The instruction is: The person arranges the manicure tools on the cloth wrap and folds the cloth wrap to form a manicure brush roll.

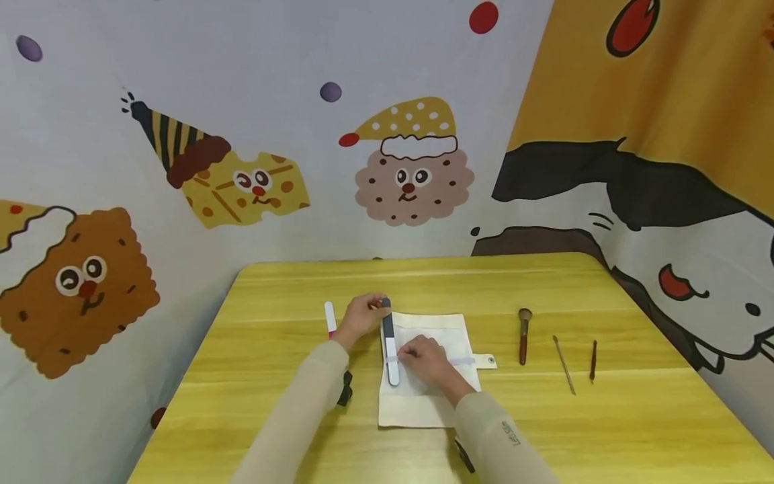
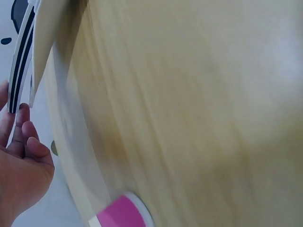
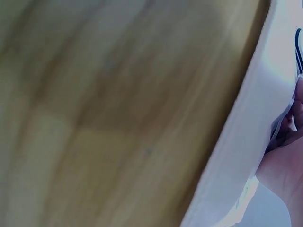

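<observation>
My left hand (image 1: pixel 361 318) pinches the top end of a nail file (image 1: pixel 390 329), dark grey above and white below. In the left wrist view the file (image 2: pixel 20 61) shows edge-on, with dark stripes, between thumb and fingers. Its lower part lies along the left side of a cream fabric roll-up pouch (image 1: pixel 417 413), crossing a pale elastic band (image 1: pixel 463 361). Over the middle of the pouch, my right hand (image 1: pixel 426 357) has curled fingers pinching the band beside the file. In the right wrist view that hand (image 3: pixel 289 146) is partly cut off at the edge.
A white and pink file (image 1: pixel 329 317) lies left of my left hand. The pouch's snap tab (image 1: pixel 486 361) sticks out rightward. Farther right lie a makeup brush (image 1: pixel 524 336), a thin metallic stick (image 1: pixel 564 365) and a short dark red tool (image 1: pixel 593 361). A printed cloth hangs behind the wooden table (image 1: pixel 278 417).
</observation>
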The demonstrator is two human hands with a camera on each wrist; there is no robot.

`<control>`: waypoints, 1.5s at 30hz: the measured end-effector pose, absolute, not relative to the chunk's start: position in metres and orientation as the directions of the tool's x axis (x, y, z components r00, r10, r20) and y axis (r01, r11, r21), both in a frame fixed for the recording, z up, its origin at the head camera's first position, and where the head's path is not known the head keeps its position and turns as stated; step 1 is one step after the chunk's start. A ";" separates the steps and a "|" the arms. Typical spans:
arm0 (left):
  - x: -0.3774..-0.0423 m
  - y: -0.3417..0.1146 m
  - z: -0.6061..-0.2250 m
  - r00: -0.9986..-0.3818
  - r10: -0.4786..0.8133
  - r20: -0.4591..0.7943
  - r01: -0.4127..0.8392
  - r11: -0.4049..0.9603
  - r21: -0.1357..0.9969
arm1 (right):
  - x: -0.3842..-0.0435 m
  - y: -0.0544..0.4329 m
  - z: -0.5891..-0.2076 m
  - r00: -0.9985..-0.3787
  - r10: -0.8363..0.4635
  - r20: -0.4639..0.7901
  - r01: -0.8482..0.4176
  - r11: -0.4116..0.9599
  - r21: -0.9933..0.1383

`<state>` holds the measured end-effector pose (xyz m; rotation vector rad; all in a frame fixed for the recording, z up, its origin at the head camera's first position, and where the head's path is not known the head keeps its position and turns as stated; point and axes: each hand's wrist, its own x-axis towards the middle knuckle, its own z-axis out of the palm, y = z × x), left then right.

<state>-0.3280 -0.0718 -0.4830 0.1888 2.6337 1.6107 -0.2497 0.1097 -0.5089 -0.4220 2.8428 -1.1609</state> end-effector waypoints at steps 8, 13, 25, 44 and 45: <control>-0.321 -0.077 -0.490 -0.961 0.273 -0.036 0.097 0.461 0.882 | -0.251 0.109 -0.507 -0.961 -0.257 0.098 -0.253 0.688 -0.680; -0.318 -0.080 -0.491 -0.957 0.281 -0.069 0.078 0.480 0.874 | -0.251 0.106 -0.506 -0.965 -0.246 0.090 -0.239 0.691 -0.682; -0.318 -0.081 -0.492 -0.973 0.213 -0.084 0.021 0.447 0.894 | -0.235 0.113 -0.501 -0.960 -0.269 0.075 -0.235 0.632 -0.738; -0.320 -0.082 -0.495 -0.972 0.214 -0.096 0.006 0.431 0.902 | -0.209 0.123 -0.509 -0.820 -0.543 0.179 -0.554 0.678 -0.482; -0.320 -0.082 -0.494 -0.971 0.216 -0.098 0.005 0.428 0.904 | -0.209 0.123 -0.510 -0.820 -0.544 0.179 -0.553 0.673 -0.491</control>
